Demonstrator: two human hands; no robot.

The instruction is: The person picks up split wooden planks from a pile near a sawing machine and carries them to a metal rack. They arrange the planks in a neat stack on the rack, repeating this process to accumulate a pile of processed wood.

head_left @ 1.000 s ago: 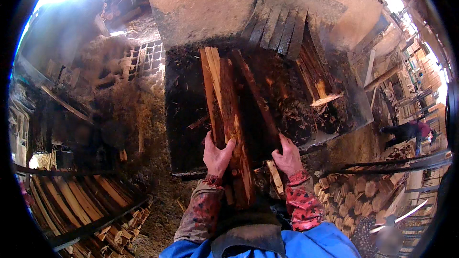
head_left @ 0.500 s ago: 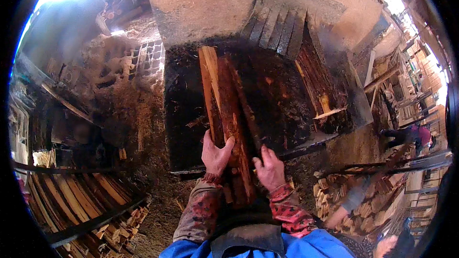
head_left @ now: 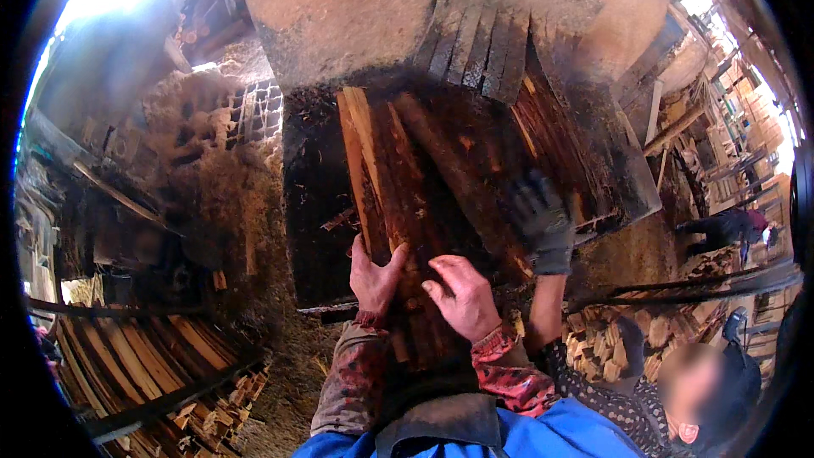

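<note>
In my left hand (head_left: pixel 376 278) is the near end of several long bark-edged wood slabs (head_left: pixel 366 161); the fingers wrap the left side and the thumb lies on top. Pale cut wood shows on the leftmost slab, dark bark on the others. My right hand (head_left: pixel 465 295) is just right of the bundle, fingers curved and apart from the thumb, with nothing seen in it. Farther right, a bark-covered slab (head_left: pixel 462 178) lies slanted across the dark table. Beside its near end is a co-worker's dark-gloved hand (head_left: pixel 544 220); the glove covers part of the wood.
The dark table (head_left: pixel 318 187) carries more bark slabs (head_left: pixel 564 148) at its right, under slotted dark flaps (head_left: pixel 479 47). A rack of boards (head_left: pixel 127 356) stands at lower left. Stacked split wood (head_left: pixel 606 343) and the co-worker's head (head_left: pixel 699 390) are at lower right.
My right hand has let go of the narrow strip and moved left, opening. The co-worker's gloved hand has reached in from the right. A bark slab now lies slanted mid-table.
</note>
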